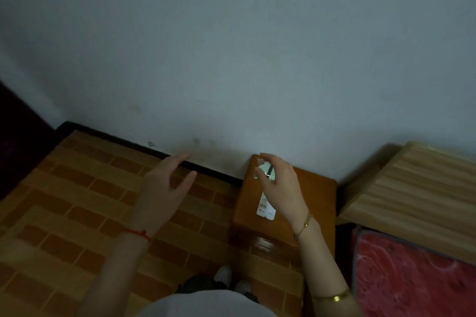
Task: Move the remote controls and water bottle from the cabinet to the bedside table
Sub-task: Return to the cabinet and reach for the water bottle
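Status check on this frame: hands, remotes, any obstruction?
Left hand open, over the floor. Right hand over the bedside table, fingers curled around something pale; object unclear. White remotes lying on the table. Nothing in the way.

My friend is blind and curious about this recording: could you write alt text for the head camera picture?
Seen from above, a person's right hand hovers with curled fingers over white remote controls lying on a small wooden bedside table against a pale wall. The left hand is spread open over the brick-patterned floor. A red mattress lies at lower right.
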### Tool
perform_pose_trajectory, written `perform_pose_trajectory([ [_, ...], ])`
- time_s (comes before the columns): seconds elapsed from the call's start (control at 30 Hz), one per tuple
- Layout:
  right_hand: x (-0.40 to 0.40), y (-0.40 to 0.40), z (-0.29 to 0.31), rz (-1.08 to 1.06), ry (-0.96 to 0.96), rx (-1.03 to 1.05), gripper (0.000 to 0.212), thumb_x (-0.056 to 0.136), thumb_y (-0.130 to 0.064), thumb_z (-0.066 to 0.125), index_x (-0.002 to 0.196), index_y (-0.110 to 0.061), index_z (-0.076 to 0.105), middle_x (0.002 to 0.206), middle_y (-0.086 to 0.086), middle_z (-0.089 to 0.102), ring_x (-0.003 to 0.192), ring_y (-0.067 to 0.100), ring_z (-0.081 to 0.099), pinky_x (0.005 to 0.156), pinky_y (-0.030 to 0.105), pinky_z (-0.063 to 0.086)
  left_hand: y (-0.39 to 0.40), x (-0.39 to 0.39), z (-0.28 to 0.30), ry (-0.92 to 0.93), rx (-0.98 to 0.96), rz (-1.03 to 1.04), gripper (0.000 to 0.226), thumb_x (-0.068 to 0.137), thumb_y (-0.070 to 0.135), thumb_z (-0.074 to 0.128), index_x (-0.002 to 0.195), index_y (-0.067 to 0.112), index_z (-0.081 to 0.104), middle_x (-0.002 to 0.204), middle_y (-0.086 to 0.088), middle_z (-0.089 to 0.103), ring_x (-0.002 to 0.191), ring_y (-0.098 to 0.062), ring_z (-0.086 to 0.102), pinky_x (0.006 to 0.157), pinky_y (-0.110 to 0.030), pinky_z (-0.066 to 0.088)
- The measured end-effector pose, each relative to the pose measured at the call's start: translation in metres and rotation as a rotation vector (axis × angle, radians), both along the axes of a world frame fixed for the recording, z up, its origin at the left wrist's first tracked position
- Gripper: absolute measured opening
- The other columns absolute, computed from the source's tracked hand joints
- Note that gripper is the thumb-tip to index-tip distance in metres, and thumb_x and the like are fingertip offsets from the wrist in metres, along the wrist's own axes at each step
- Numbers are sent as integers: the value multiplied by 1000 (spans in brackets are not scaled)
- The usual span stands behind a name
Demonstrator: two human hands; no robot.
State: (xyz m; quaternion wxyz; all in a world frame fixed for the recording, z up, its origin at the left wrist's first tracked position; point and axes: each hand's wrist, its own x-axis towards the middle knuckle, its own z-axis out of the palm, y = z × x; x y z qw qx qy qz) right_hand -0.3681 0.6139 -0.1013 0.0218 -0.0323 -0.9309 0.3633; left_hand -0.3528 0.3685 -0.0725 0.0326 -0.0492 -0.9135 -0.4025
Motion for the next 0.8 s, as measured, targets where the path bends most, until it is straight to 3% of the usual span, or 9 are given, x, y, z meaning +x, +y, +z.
perform_pose_trajectory([
  [0.13,-6,-50,12,188,-9,-16,44,98,-32,55,139,-16,50,127,4,63,122,20,55,107,33,42,-45,37,8,8,-24,176,46,90,36,59,135,29,52,137,7,54,119,-7,52,101,-22,40],
  [0.2,-6,-81,16,288,-21,-2,45,99,-34,53,140,-17,49,134,1,59,128,18,51,108,25,35,-68,60,13,2,-30,278,47,88,40,57,135,34,51,136,12,51,112,-4,53,91,-10,40],
  [0.37,-1,-165,20,527,-42,30,44,100,-34,51,140,-17,49,140,-3,54,133,14,44,102,17,28,-131,117,14,7,-63,489,51,86,42,54,135,30,52,129,9,54,95,-11,56,83,-8,43],
  [0.53,11,-271,19,743,-41,25,38,99,-26,54,135,-13,54,134,1,59,130,19,49,114,35,35,-210,170,6,-17,-75,717,47,88,33,61,134,28,55,134,1,58,95,-10,59,83,-4,38],
  [0.63,24,-344,16,854,-68,-4,36,98,-29,54,132,-18,55,129,-2,61,126,19,52,111,39,39,-261,204,5,-21,-90,848,45,88,32,62,133,27,56,132,0,60,89,-10,59,75,3,37],
  [0.7,37,-393,16,941,-82,-16,42,98,-32,54,137,-18,51,136,-3,57,132,20,48,111,36,39,-292,226,7,-4,-115,931,45,88,29,63,132,23,57,131,-1,61,104,-7,57,92,-7,38],
  [0.8,58,-463,21,1073,-91,-37,44,98,-35,53,139,-21,49,139,-5,54,135,17,45,113,35,37,-335,262,14,11,-143,1068,45,88,27,64,132,20,58,130,-2,62,116,-7,54,96,-20,39],
])
